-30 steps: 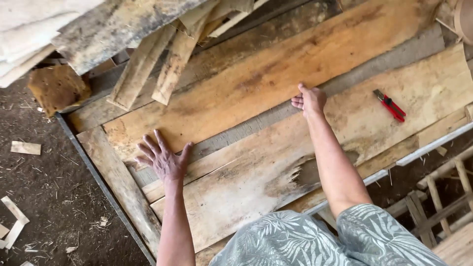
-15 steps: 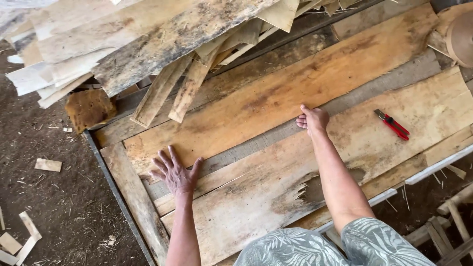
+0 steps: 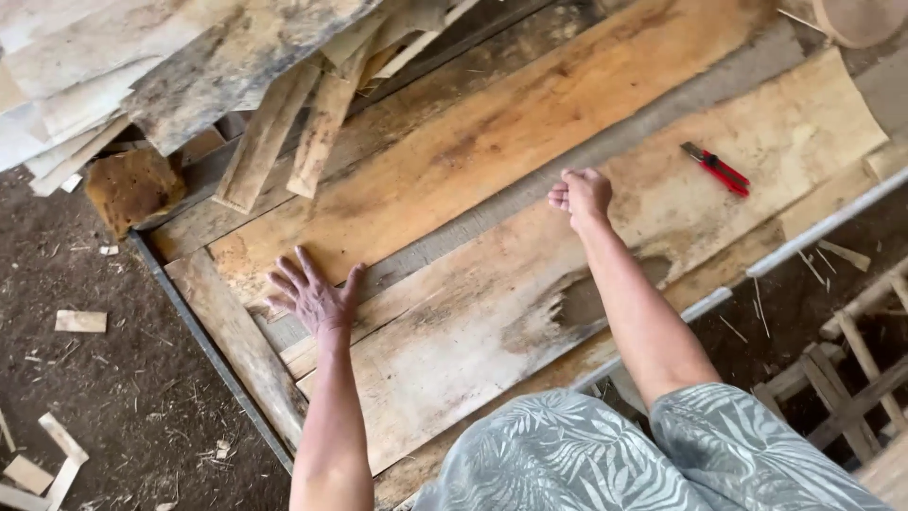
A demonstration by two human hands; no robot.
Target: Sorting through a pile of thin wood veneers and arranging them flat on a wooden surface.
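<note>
Landmark: the pale veneer sheet (image 3: 492, 312), lying flat on the desk (image 3: 232, 341) directly in front of the person.

1. Left hand (image 3: 312, 298): flat, palm down, at the far left corner of the pale veneer sheet. Fingers (image 3: 284, 279) spread wide, holding nothing.
2. Right hand (image 3: 582, 194): on the far edge of the pale veneer sheet, right of its centre. Fingers (image 3: 560, 194) curled narrow against the wood; no object is seen in the grip.
3. Red-handled cutter (image 3: 716, 168): lies on the right part of the sheet, well apart from the right hand.
4. Orange-brown veneer sheet (image 3: 473, 142): lies parallel beyond the pale sheet; a grey strip of desk shows between them.
5. Stack of grey, weathered sheets (image 3: 170, 66): beyond the landmark's left end, overhanging narrow wood strips (image 3: 265, 132).
6. Brown block (image 3: 132, 185): beside that stack, on the dirt floor (image 3: 113, 397).

No containers, packages or labels are in view.
</note>
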